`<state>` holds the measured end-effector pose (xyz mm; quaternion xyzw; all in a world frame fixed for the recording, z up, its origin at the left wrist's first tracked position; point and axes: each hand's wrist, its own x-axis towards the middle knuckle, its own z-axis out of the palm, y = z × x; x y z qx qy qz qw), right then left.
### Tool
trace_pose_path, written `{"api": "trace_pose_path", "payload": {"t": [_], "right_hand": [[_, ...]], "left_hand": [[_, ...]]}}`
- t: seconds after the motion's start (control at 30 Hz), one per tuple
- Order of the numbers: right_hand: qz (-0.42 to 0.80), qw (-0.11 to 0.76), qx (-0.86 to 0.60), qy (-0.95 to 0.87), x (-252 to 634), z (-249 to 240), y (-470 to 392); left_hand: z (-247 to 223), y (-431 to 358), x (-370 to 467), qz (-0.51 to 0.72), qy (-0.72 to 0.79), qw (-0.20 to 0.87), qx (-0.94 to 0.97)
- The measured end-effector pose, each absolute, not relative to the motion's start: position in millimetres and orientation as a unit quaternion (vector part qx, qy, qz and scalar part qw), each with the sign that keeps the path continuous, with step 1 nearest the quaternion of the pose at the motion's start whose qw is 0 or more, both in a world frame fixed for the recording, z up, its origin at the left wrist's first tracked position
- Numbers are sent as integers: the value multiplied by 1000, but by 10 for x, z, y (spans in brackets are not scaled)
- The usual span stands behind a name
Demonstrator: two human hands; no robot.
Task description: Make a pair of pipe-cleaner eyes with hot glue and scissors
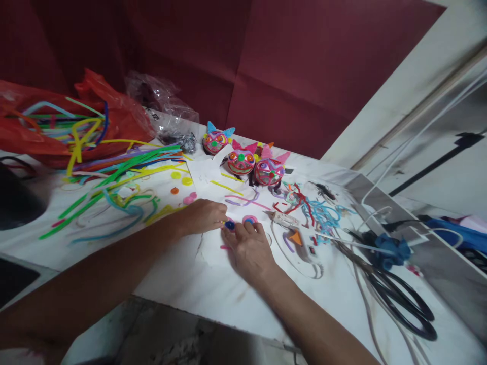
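Observation:
Near the middle of the white table (182, 276), both hands work close together. My left hand (203, 215) is closed, its fingertips at a small dark blue disc (230, 225) with a bit of yellow beside it. What exactly the left fingers grip is too small to make out. My right hand (249, 248) lies just right of the disc, fingers bent and pressed together, its fingertips touching the disc's edge. A pink and blue coil (250, 219) shows just beyond the right fingers. A short pink strip (225, 247) lies beside the right hand.
Three decorated faces (241, 159) stand at the back. Pipe cleaners (125, 172) and a red bag (125, 114) are at left. A glue gun (300, 238), black-handled scissors (399, 299), cables and blue and red scraps (323, 213) lie at right. Yellow discs (186, 181) lie beyond my left hand.

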<state>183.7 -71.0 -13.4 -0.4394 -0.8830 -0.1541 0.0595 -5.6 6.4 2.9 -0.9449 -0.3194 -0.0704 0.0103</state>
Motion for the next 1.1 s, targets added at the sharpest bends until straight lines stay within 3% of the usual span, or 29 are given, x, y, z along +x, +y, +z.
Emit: {"api": "trace_pose_path", "payload": {"t": [0.63, 1.1], "right_hand": [[-150, 71, -446, -879, 1829, -136, -724], [-32, 124, -551, -824, 2095, 211, -619]], "left_hand": [[-186, 215, -113, -103, -260, 30, -959], [-57, 129, -100, -93, -274, 11, -957]]}}
